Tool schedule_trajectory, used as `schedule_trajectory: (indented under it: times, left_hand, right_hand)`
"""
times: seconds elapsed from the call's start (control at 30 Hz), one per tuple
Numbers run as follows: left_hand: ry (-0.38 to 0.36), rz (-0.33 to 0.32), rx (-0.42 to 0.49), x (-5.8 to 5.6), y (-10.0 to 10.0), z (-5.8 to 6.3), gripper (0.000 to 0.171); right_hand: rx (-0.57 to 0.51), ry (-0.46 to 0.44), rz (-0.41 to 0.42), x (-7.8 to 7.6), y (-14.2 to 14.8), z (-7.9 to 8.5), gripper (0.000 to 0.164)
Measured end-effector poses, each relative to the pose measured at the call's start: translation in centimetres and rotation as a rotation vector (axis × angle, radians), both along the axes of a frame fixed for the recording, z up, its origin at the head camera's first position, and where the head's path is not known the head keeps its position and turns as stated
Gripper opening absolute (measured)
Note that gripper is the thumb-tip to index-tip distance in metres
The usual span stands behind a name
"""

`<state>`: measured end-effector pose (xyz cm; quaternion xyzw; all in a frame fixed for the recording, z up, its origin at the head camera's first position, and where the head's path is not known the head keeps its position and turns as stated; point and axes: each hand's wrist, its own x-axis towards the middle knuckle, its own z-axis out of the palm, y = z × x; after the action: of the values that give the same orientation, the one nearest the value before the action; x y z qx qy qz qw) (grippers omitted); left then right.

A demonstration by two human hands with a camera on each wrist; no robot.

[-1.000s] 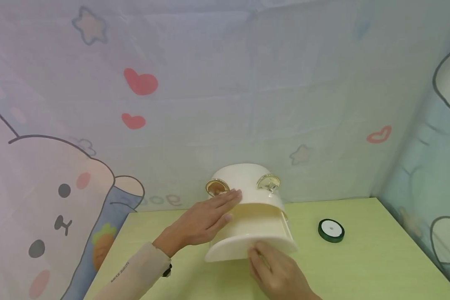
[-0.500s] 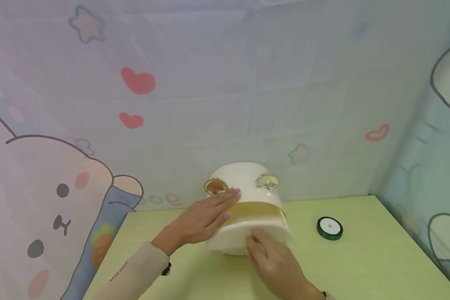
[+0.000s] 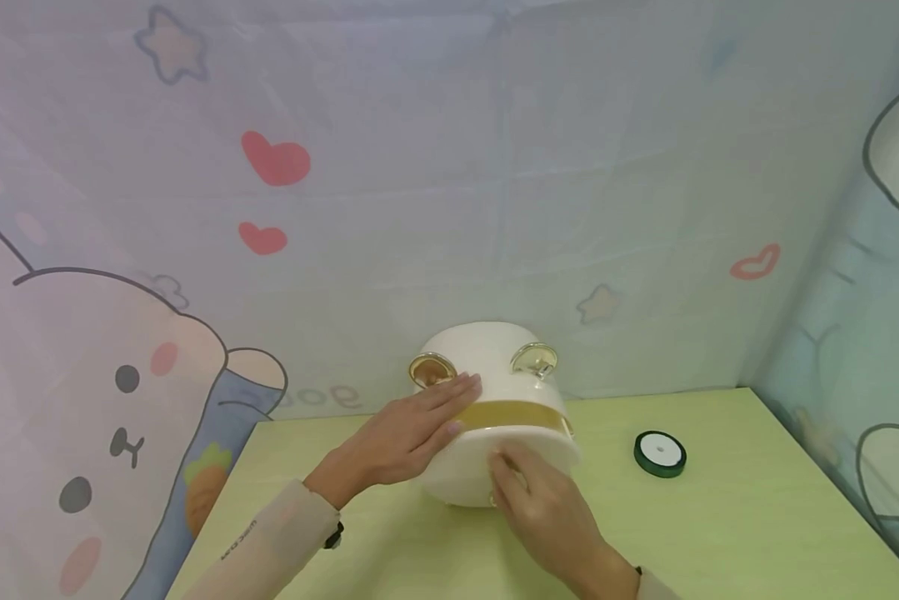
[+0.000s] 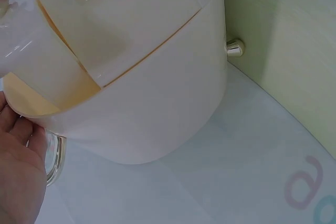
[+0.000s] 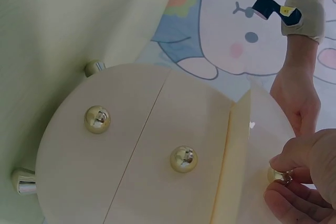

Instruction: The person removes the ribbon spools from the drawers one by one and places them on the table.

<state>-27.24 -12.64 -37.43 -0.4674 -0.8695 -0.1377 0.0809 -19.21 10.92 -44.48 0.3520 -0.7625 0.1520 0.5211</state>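
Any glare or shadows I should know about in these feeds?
Head view: a soft shadow on the green tabletop in front of the white drawer box; left wrist view: pale glare streaks on the partly open top drawer; right wrist view: bright glints on the middle gold knob.

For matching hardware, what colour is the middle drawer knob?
The knob is shiny gold, clearest in the right wrist view.

Over there a rounded cream-white cabinet [image 3: 490, 354] with gold knobs [image 5: 184, 159] stands upright on the green table [image 3: 719, 525], its top drawer [image 3: 464, 454] sitting partly out.
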Motion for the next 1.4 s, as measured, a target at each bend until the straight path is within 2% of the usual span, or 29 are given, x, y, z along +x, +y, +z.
schedule_trajectory:
  times: [0.6, 1.1, 1.4]
  left_hand:
    - [0.001, 0.018, -0.005, 0.0, 0.0, -0.2, 0.054]
    - [0.021, 0.017, -0.002, 0.1, 0.2, -0.1, 0.055]
    - [0.04, 0.013, 0.014, 0.2, 0.2, -0.3, 0.055]
  right_hand:
    - [0.003, -0.025, -0.066, -1.8, -0.4, -0.4, 0.037]
    - [-0.012, -0.013, -0.056, -3.3, -0.5, -0.2, 0.032]
    - [-0.014, -0.053, -0.076, -3.7, -0.5, -0.4, 0.035]
